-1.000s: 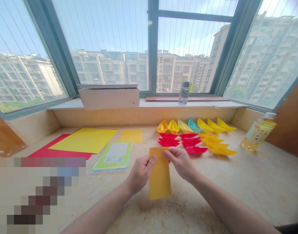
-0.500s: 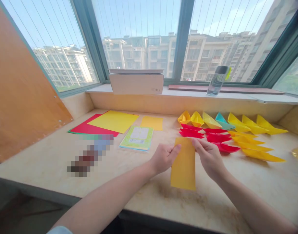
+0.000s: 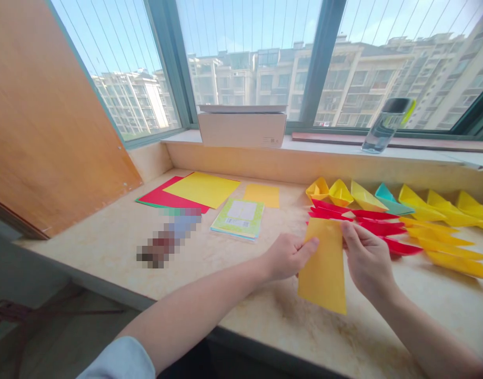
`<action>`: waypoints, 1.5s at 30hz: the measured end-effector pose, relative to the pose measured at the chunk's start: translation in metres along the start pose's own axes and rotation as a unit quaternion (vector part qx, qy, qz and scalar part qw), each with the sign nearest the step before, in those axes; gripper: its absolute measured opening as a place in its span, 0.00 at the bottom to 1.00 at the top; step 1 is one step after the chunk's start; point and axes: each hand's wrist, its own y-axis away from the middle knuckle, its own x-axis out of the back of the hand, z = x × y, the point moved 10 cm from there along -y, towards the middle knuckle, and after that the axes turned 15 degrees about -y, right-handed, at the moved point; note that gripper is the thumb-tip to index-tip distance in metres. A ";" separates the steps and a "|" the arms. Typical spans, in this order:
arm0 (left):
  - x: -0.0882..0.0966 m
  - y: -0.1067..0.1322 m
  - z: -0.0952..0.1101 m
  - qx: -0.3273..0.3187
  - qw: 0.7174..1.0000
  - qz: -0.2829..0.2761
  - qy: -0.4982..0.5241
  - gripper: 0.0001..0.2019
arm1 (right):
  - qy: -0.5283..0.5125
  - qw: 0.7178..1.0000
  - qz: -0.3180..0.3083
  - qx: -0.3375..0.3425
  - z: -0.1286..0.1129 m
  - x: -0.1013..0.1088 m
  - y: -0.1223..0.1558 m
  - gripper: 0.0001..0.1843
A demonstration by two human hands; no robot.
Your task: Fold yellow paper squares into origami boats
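A folded orange-yellow paper strip (image 3: 324,268) lies lengthwise on the marble counter (image 3: 233,263). My left hand (image 3: 287,256) pinches its upper left edge. At the upper right edge my right hand (image 3: 365,260) is closed on the same strip. Just behind my hands lie several folded paper boats: red ones (image 3: 368,223) in front, yellow ones (image 3: 434,210) and a teal one (image 3: 385,196) towards the window.
Flat sheets lie at the left: a yellow sheet (image 3: 204,188) over a red sheet (image 3: 158,197), a small orange sheet (image 3: 262,195) and a green paper pack (image 3: 239,217). A cardboard box (image 3: 241,126) and a water bottle (image 3: 385,126) stand on the sill. A wooden panel (image 3: 48,121) stands at the left.
My view has swung left and downward, so the counter's front edge and the wooden panel now show. Both hands keep their pinch on the strip, which has hardly moved on the counter.
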 end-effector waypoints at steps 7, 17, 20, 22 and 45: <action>-0.003 0.004 0.008 -0.021 0.999 -0.022 0.036 0.32 | 0.041 0.998 0.039 0.028 -0.009 0.007 0.004 0.20; 0.008 -0.003 -0.001 -0.013 0.999 0.022 0.046 0.32 | 0.041 0.995 -0.049 -0.080 0.012 -0.011 0.002 0.20; 0.002 0.000 -0.002 0.003 0.998 -0.006 0.065 0.33 | 0.040 0.997 -0.001 -0.063 0.007 -0.004 0.004 0.19; -0.005 0.002 0.002 -0.008 0.996 -0.037 0.077 0.31 | 0.035 0.998 0.026 -0.048 0.004 0.001 0.004 0.19; 0.001 -0.009 -0.010 0.042 0.996 -0.028 0.076 0.30 | 0.006 0.993 -0.076 -0.090 0.011 -0.028 0.002 0.25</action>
